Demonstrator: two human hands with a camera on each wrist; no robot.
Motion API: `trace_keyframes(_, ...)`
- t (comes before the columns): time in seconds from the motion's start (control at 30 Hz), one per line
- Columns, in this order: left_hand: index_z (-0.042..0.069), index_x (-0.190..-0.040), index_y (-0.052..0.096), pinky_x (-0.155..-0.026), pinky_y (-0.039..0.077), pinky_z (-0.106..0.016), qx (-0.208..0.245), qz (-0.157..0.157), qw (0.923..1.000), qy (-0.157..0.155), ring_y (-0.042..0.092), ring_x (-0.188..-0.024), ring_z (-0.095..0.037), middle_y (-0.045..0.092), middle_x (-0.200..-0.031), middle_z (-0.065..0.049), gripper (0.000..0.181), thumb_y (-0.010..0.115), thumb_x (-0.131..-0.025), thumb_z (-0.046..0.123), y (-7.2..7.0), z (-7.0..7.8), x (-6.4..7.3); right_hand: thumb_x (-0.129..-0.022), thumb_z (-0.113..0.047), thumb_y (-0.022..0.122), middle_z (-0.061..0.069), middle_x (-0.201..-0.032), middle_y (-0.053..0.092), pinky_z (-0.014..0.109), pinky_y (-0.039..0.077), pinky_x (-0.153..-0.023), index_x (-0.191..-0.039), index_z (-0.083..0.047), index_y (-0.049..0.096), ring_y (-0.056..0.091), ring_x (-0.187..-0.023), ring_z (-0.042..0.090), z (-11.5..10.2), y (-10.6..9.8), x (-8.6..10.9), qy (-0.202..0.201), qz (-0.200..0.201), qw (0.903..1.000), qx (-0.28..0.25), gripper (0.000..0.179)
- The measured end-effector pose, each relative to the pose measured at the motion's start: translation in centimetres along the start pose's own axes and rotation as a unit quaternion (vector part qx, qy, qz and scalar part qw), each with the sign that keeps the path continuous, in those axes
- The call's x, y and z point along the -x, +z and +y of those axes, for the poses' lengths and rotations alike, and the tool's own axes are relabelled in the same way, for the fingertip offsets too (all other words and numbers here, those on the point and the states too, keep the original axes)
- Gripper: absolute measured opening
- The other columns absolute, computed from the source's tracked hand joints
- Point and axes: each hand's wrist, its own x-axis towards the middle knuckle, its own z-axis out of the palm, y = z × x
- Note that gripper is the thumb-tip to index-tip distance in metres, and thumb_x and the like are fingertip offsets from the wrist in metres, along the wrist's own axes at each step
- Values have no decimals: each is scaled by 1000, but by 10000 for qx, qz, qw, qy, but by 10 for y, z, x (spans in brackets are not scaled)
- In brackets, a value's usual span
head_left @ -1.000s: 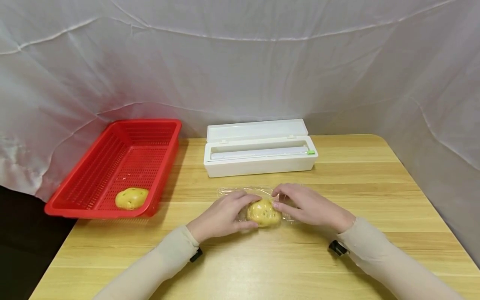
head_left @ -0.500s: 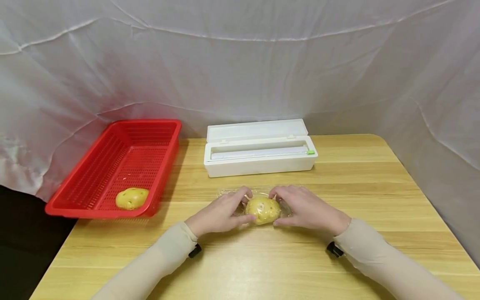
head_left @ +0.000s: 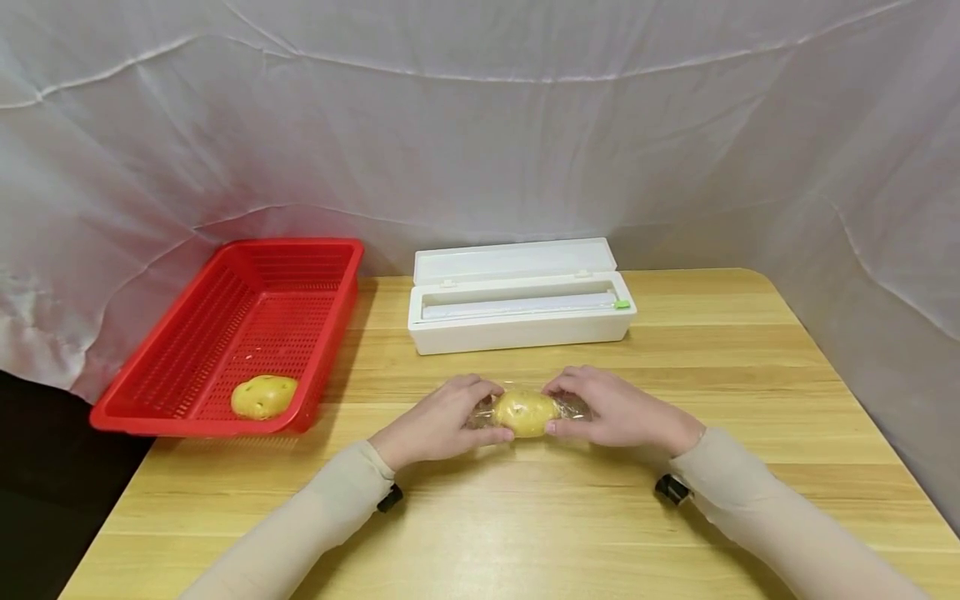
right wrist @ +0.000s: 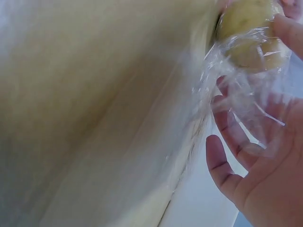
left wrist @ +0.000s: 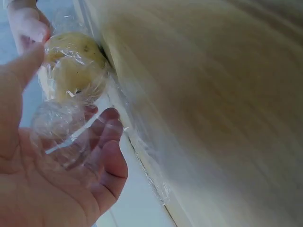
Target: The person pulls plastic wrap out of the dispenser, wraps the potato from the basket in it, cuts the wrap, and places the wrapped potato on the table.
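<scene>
Head view: two potatoes [head_left: 525, 413], apparently one film [head_left: 573, 407].

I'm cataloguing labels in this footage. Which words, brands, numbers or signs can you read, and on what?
No text can be read.
White box, red basket, wrapped potato, other potato, film: no lettering visible.
Left black wrist piece, right black wrist piece: too small to tell.

Head cam bright w/ soft glare on table [head_left: 487, 525]; wrist cams dimmer, hazy, table v. blurry.
</scene>
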Motion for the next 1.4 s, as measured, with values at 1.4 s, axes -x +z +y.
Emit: trace_keyframes(1.4, 20, -150, 65, -93, 55, -54, -390, 294, 9964, -687, 66, -128, -30, 72, -140, -8, 44, 54, -113, 42, -14, -17, -17, -97, -43, 79, 3, -142, 70, 66, 44, -112, -146, -16, 61, 63, -135, 33, 4, -5, -14, 368, 618, 9966, 405, 59)
